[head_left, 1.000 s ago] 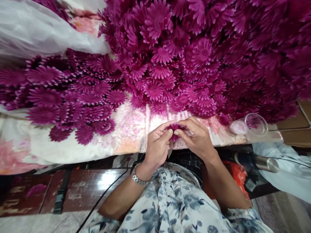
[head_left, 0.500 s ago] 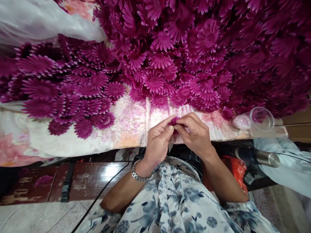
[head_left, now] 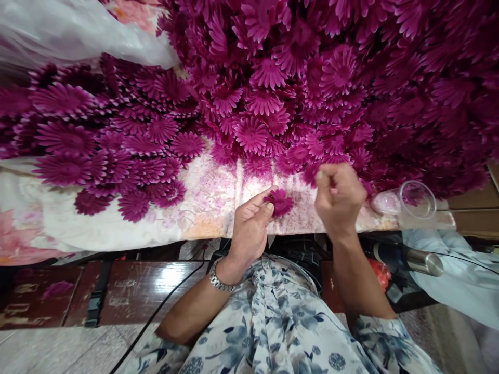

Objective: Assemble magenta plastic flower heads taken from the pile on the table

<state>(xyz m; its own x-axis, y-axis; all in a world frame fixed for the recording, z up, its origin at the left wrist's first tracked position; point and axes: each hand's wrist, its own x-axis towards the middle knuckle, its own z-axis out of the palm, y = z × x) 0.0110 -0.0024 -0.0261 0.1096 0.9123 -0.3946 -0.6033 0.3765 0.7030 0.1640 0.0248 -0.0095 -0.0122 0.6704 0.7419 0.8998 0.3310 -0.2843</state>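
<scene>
Small magenta flower (head_left: 281, 203), pinched between thumb and fingers of the left hand (head_left: 251, 223), above the near edge of the cloth-covered bench (head_left: 218, 202). To its right, the right hand (head_left: 340, 197) is curled near the large flower pile (head_left: 335, 104); whether it grips anything cannot be told.

A pale cloth (head_left: 117, 223) with pink and orange patches covers the work surface, its near edge hanging above a dark red-brown bench (head_left: 132, 291) at the near left, where a black strap with a buckle (head_left: 93, 309) crosses the worn, scratched top. A bright patch of light glares off the bench, and pale tiled floor (head_left: 42, 348) shows below it. At the right, brown cardboard (head_left: 473, 215) sits beside the cloth's end, above pale bluish fabric (head_left: 448, 278).
</scene>
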